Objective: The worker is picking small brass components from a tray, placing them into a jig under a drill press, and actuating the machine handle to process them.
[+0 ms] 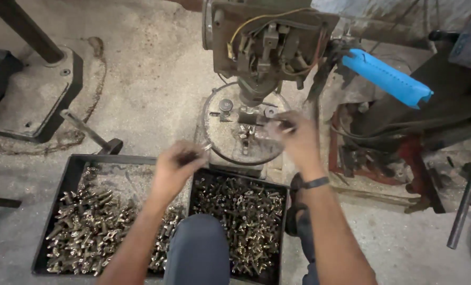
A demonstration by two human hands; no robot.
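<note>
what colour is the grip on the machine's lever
Bright blue: the lever grip at the machine's upper right, plain in the head view.

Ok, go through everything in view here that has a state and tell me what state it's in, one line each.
left hand: fingers closed on a small metal part, over the gap between the trays
right hand: fingers pinching a small part at the machine's table
left tray: partly full of brass fittings, bare patch at the top
right tray: full of brass fittings
round machine table: a fixture with a part at its centre
blue-handled lever: untouched

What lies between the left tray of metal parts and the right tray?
In the head view, the person's knee and left forearm cover the gap between the left tray and right tray.
</note>
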